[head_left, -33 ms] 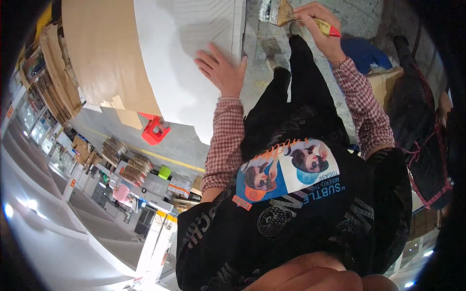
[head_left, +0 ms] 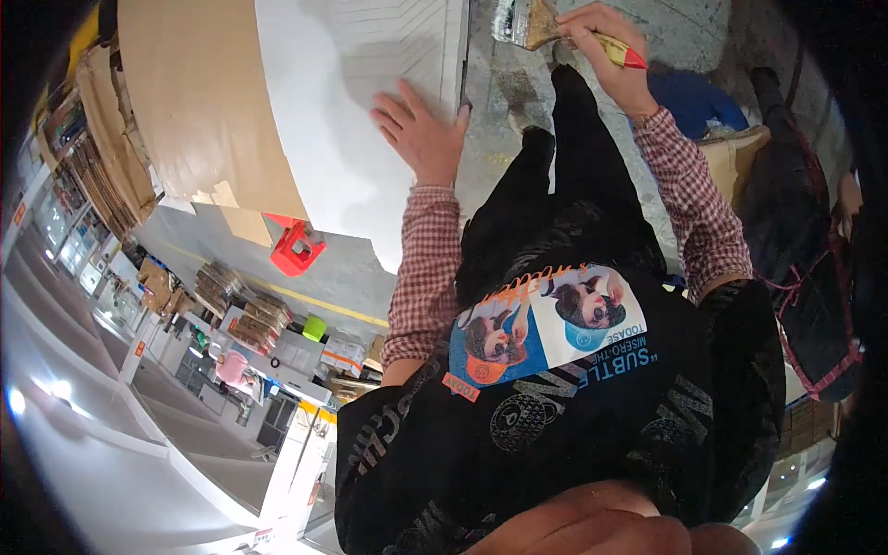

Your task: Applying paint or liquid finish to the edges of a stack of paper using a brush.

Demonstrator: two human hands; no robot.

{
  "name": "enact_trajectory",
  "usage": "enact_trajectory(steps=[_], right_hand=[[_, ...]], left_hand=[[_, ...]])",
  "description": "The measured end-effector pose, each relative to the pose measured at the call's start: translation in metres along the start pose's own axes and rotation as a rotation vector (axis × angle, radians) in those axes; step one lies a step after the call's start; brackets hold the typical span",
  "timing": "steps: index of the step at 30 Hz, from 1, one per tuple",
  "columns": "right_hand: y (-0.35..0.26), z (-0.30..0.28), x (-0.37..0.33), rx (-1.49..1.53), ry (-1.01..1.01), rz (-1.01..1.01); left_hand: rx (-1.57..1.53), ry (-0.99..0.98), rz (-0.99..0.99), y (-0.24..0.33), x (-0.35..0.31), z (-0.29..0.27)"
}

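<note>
Head view: white sheet (head_left: 324, 120) steadied, brush (head_left: 542, 26) held clear

Almost no change is shown from the other picture; the same contact and grip are kept, so no visible progress is made. The white sheet is lapped against brown cardboard (head_left: 194, 102); its far end is cut off by the upper edge, and its support cannot be made out. The left hand (head_left: 427, 139) is laid on it, fingers spread, nothing grasped. By the right hand (head_left: 615, 74) the brush is gripped beside the sheet, over the floor. Its handle is partly hidden; whether the bristles are wet cannot be told.
</note>
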State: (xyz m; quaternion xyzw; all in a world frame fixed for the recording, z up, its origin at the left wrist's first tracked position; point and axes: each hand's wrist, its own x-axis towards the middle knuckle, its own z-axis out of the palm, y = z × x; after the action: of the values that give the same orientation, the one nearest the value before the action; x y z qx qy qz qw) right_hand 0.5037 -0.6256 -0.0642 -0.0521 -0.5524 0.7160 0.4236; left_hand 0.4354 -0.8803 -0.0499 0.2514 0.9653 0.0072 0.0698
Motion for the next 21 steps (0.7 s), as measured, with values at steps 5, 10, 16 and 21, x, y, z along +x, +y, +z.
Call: enact_trajectory(steps=[5,10,16,21], right_hand=[[-0.038,0.003,0.012,-0.441,-0.199,0.203],[-0.009,0.016,0.018,0.367,0.114,-0.005],[-0.028,0.007,0.006,-0.411,-0.208,0.191],[-0.042,0.019,0.013,-0.436,-0.166,0.129]], left_hand=[[-0.179,-0.286,0.062,-0.025,0.02,-0.053],[-0.248,-0.306,0.163,-0.017,0.033,-0.072],[-0.327,-0.375,0.097,-0.023,0.038,-0.081],[-0.277,-0.371,0.122,-0.026,0.042,-0.078]])
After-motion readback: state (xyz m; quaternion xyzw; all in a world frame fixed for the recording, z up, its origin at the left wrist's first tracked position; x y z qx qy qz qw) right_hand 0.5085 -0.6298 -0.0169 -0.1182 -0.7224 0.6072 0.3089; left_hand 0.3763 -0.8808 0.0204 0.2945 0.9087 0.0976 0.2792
